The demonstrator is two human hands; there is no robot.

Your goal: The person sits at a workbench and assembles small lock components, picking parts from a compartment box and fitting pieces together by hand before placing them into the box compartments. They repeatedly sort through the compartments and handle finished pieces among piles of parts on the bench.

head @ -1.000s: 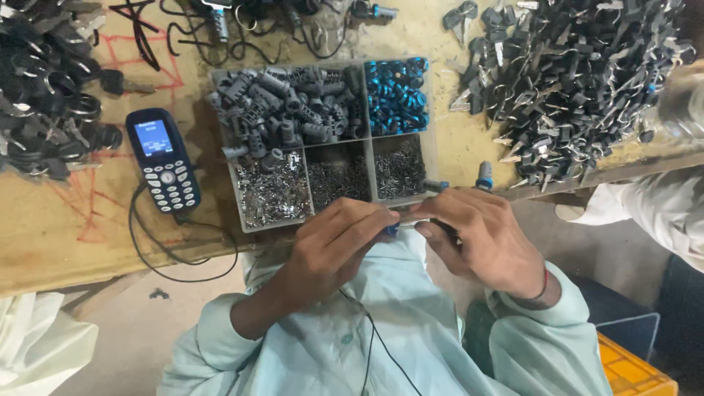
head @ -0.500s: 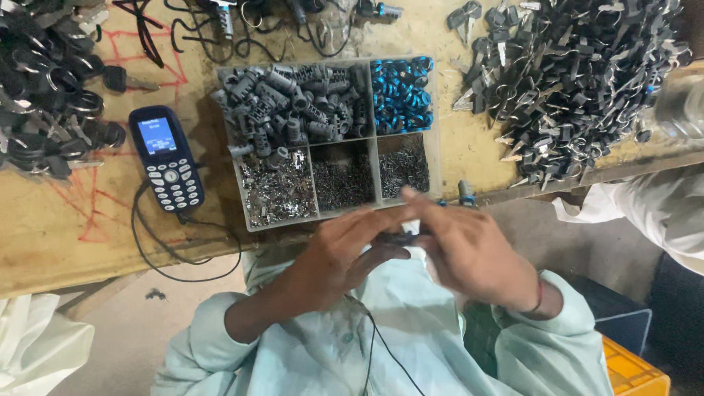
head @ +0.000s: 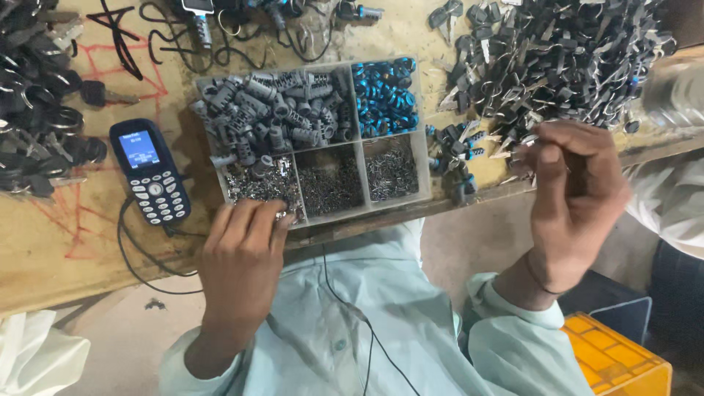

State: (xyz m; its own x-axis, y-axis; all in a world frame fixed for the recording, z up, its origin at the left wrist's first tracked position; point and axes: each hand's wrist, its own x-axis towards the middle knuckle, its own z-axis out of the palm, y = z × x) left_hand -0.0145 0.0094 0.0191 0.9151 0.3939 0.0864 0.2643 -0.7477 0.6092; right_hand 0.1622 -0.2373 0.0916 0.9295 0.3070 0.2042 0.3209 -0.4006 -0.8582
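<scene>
My left hand [head: 240, 258] reaches over the near edge of a clear divided tray [head: 422, 158]. Its fingertips dip into the near-left compartment of small shiny metal bits [head: 257, 185]; I see nothing gripped. My right hand [head: 573, 189] is raised at the right, over the bench edge next to a big heap of dark keys and metal parts [head: 557, 59]. Its fingers are curled with the tips pinched and blurred, so anything between them is hidden. Other compartments hold grey cylinders [head: 275, 110], blue rings [head: 385, 95] and tiny dark pins [head: 330, 183].
A blue keypad phone [head: 150, 172] lies left of the tray, its black cable [head: 139, 253] looping off the wooden bench [head: 59, 242]. Dark rings and keys [head: 33, 110] pile at far left. An orange crate [head: 623, 359] stands on the floor at right. Another person's white sleeve [head: 671, 194] shows at the right edge.
My hands were together at my chest working on a small part. They have separated: the left went forward to the tray, the right swung out to the right beside the key heap.
</scene>
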